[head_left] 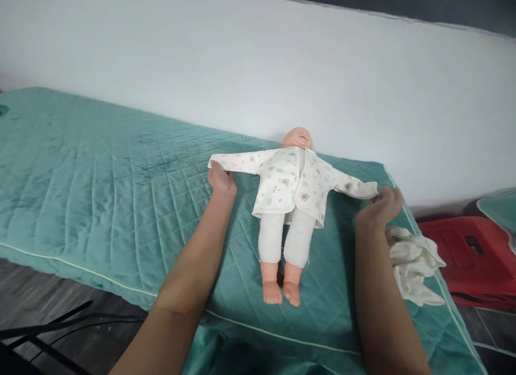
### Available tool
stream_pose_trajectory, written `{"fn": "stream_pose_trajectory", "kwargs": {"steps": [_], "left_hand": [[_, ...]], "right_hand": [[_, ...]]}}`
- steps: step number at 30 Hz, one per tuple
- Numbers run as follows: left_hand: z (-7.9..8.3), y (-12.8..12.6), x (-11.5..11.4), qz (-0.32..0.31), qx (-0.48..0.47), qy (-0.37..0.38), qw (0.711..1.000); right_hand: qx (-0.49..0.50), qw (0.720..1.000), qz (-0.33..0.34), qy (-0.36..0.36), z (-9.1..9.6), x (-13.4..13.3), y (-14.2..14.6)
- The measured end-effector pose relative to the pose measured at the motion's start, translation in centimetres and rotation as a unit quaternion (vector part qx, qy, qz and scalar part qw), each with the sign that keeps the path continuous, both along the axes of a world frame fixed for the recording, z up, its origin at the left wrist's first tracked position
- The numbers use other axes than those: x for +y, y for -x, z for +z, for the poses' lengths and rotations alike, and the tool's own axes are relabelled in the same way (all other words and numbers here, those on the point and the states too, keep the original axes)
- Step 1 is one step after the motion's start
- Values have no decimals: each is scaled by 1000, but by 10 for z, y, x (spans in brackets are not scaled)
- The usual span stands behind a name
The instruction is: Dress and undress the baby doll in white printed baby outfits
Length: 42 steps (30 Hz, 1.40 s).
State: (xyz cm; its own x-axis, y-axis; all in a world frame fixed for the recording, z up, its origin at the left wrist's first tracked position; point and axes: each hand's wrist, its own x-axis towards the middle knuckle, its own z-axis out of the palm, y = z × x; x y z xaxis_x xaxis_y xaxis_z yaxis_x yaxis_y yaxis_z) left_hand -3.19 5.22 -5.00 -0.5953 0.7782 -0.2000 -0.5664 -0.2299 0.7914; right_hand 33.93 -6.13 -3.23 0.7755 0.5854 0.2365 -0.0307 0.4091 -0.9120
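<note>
A baby doll (271,240) lies on its back on a green quilted cover (121,203), head toward the wall and bare feet toward me. It wears a white printed baby jacket (280,184), closed near the chest and parted below. Both sleeves are stretched out sideways. My left hand (222,179) is closed on the cuff of the sleeve at the left. At the right, my right hand (379,204) pinches the end of the other sleeve. The doll's own hands are hidden inside the sleeves.
Crumpled white printed cloth (415,265) lies beside my right forearm, near the cover's right edge. Beyond that edge is a red plastic case (479,257). A white wall (242,69) rises behind the doll. Black bars and a cable (72,326) are at the lower left.
</note>
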Motion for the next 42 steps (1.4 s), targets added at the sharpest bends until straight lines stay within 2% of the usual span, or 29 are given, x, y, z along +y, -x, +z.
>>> {"fn": "stream_pose_trajectory", "kwargs": {"steps": [2, 3, 6, 8, 10, 12, 16, 18, 21, 25, 27, 28, 30, 32, 34, 36, 39, 41, 42], "left_hand": [[1, 3, -1, 24, 37, 12, 999], [3, 4, -3, 42, 55, 16, 997], [10, 1, -17, 103, 124, 2, 987], [16, -8, -32, 106, 209, -37, 972], [22, -22, -47, 57, 291, -92, 950], [28, -37, -61, -28, 344, -143, 927], [34, -59, -78, -222, 388, -219, 868], [37, -63, -81, -289, 401, -245, 834], [39, -62, -83, -320, 443, -258, 796], [38, -59, -83, -314, 517, -259, 753], [37, -58, -82, -309, 552, -259, 730], [36, -57, -82, -309, 566, -258, 720], [36, -55, -83, -316, 590, -257, 698], [38, -53, -84, -330, 617, -263, 664], [42, -50, -86, -343, 650, -271, 622], [46, -48, -92, -352, 680, -271, 584], [49, -47, -106, -364, 713, -254, 542], [47, -49, -119, -352, 728, -237, 538], [46, -50, -126, -337, 732, -229, 547]], "right_hand": [[-40, 997, -52, -45, 7, -4, 17], [-69, 994, -55, -57, 10, -6, 29], [-167, 985, 31, -12, 23, -3, 66], [-223, 969, 93, 52, 32, 5, 87], [-292, 940, 130, 119, 44, 17, 103], [-362, 903, 141, 181, 56, 34, 114], [-440, 834, 128, 308, 74, 65, 122], [-470, 800, 131, 349, 78, 74, 122], [-523, 765, 138, 351, 83, 77, 123], [-579, 741, 149, 305, 90, 71, 132], [-594, 738, 159, 280, 90, 65, 137], [-589, 745, 162, 267, 89, 61, 138], [-559, 780, 165, 228, 82, 47, 136], [-519, 821, 166, 170, 70, 26, 130], [-505, 840, 162, 113, 54, -4, 123], [-530, 828, 165, 82, 37, -38, 118], [-567, 799, 181, 83, 17, -81, 119], [-575, 795, 171, 92, 11, -95, 122], [-575, 797, 154, 96, 10, -98, 125]]}}
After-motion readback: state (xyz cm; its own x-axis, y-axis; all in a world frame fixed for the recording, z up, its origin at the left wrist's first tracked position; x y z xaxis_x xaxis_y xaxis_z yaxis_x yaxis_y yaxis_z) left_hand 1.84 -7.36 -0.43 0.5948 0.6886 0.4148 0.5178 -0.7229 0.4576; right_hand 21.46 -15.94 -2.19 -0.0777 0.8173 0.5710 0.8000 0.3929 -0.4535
